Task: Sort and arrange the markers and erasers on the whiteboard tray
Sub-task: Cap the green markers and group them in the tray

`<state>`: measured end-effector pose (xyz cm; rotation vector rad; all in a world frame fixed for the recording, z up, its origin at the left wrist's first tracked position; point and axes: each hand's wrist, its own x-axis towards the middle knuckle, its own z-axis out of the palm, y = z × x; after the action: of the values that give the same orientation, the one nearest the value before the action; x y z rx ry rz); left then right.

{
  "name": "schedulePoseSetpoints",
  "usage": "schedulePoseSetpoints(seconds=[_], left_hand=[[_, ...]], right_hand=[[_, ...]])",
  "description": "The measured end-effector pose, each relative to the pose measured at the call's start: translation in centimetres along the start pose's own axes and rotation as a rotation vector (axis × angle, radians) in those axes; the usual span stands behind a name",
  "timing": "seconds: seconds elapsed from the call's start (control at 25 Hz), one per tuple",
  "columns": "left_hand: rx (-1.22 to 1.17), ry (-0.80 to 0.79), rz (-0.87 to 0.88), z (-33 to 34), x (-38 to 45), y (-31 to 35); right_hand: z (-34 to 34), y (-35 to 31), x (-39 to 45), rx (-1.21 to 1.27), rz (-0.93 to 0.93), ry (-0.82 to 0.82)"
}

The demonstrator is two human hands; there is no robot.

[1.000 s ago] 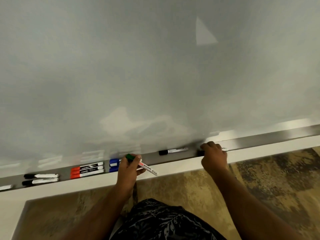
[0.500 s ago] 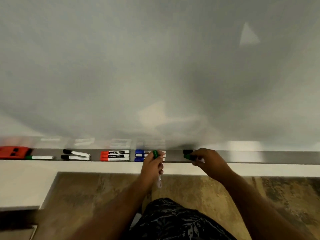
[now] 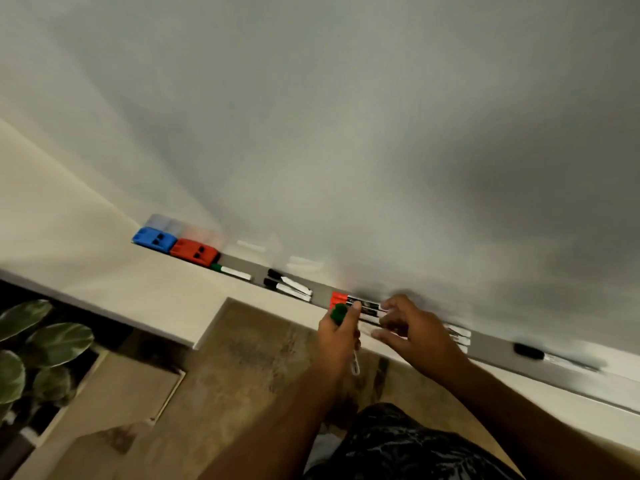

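A grey tray [image 3: 498, 348] runs along the bottom of the whiteboard [image 3: 346, 133]. From its left end it holds a blue eraser [image 3: 152, 239], a red eraser [image 3: 195, 252], one green marker [image 3: 230, 270], two black markers [image 3: 287, 285] and the red markers [image 3: 341, 299]. My left hand [image 3: 337, 336] grips a green-capped marker [image 3: 338, 312] just in front of the red ones. My right hand [image 3: 419, 332] is blurred, fingers apart at the red markers' white ends, with nothing seen in it. It hides most of the markers behind it. A lone black marker [image 3: 528, 351] lies further right.
A cream ledge [image 3: 138, 292] juts out below the tray's left part. A leafy plant [image 3: 34, 348] stands in a box at lower left. Brown patterned floor [image 3: 249, 358] lies under my arms.
The view has swung left and tilted. My right hand has left the marker on the right and come over to the red markers. My left hand still holds the green-capped marker.
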<state>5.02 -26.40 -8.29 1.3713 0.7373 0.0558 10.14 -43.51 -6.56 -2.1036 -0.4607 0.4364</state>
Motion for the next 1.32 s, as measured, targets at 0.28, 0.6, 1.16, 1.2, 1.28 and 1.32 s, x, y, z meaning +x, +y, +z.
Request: schedulePoseSetpoints(seconds=[0.28,0.6,1.16,1.2,1.28,1.32], left_hand=[[0.005,0.248,0.020,-16.2,8.5,3.0],[0.551,0.190,0.129,-27.7,17.5,6.6],[1.203,-0.211,0.447,-29.5,22.7,9.4],[1.246,-0.229,0.474,-29.4,22.9,9.5],[1.322,-0.257,0.507,-29.5,23.6,9.7],[1.362,-0.272,0.519,-29.6,24.0,9.8]], right_hand=[[9.6,-5.4,8.1,-0.201,-0.024,-0.162],[18.2,-9.4,16.9,-0.660,-0.047,-0.129],[20.3,-8.2,18.1,-0.621,0.029,-0.158],[20.2,-8.3,18.0,-0.575,0.048,-0.142],[19.8,-8.4,18.0,-0.448,0.096,-0.083],[19.7,-8.5,18.0,-0.401,0.115,-0.054]])
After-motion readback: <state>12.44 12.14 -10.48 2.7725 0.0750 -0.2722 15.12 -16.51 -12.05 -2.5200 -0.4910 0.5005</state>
